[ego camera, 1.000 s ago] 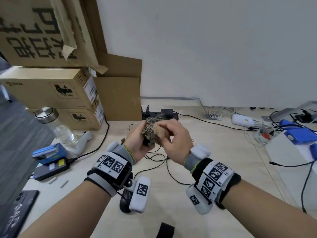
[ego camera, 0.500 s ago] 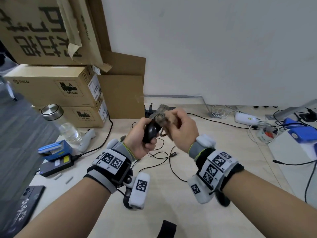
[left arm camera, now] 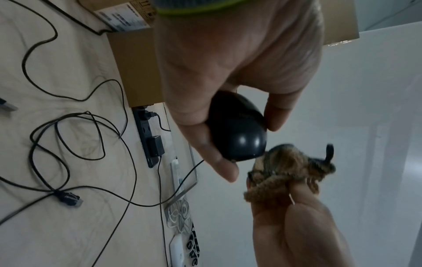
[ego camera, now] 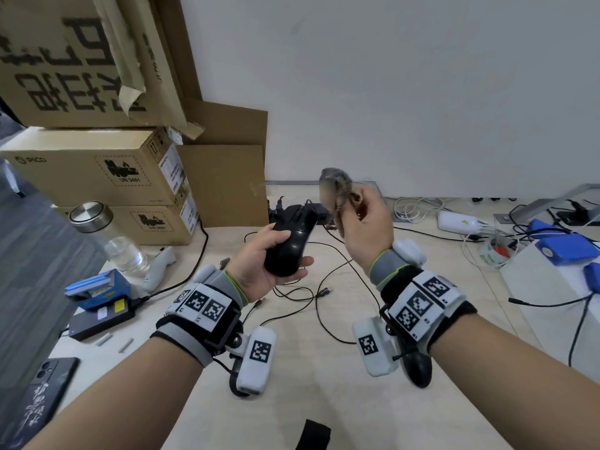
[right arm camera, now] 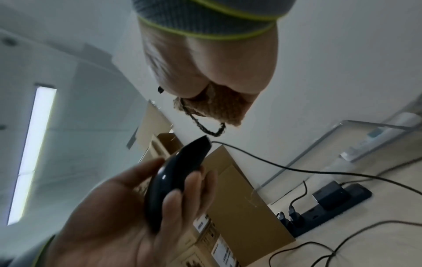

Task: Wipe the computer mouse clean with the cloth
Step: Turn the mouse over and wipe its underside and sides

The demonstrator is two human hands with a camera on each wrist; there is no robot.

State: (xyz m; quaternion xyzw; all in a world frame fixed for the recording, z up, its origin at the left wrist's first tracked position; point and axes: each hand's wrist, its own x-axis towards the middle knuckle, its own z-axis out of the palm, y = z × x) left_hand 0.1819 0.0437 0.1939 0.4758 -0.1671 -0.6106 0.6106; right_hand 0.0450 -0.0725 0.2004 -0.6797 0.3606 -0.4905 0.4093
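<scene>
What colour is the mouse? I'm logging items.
Glossy black computer mouse, held in the left hand; clearest in the head view.

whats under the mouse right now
The black mouse is held off the desk in the left hand: palm and fingers beneath it, cables on the desk below. Its underside is covered.

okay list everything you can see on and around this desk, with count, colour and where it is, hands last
mouse: one, black, held above the desk
cloth: one, brown, bunched, just clear of the mouse
cardboard boxes: several, brown, stacked far left
bottle: one, clear, steel lid, left
power strip: one, black, by the wall
phone: one, dark, near left edge
left hand: grips the mouse
right hand: pinches the cloth
</scene>
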